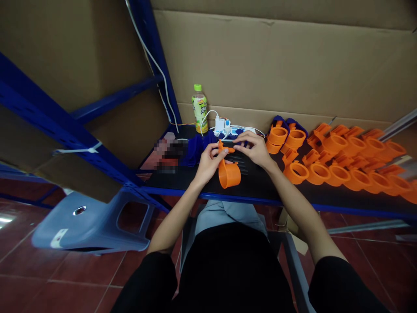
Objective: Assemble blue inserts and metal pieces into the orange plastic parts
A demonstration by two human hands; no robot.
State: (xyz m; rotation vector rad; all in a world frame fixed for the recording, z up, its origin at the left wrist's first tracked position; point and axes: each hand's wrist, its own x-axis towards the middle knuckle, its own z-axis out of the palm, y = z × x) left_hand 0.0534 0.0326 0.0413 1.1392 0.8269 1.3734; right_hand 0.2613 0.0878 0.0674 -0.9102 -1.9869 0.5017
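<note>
An orange plastic part point(230, 174) with a round cup-like ring hangs above the black table point(182, 180), gripped by my left hand point(209, 162) near its upper arm. Close by on the right, my right hand point(254, 148) has its thumb and fingertips drawn together beside the part's upper end; anything between them is too small to make out. Several thin dark strips point(241, 165) lie on the table behind the orange part, partly hidden by it and my hands.
Rows of orange parts point(338, 174) fill the table's right side. Two more orange parts point(295, 138) sit with blue pieces. A bottle point(200, 108), white chargers point(220, 124) and cables stand at the back; blue pieces point(195, 150) lie left. A stool point(94, 221) is on the floor.
</note>
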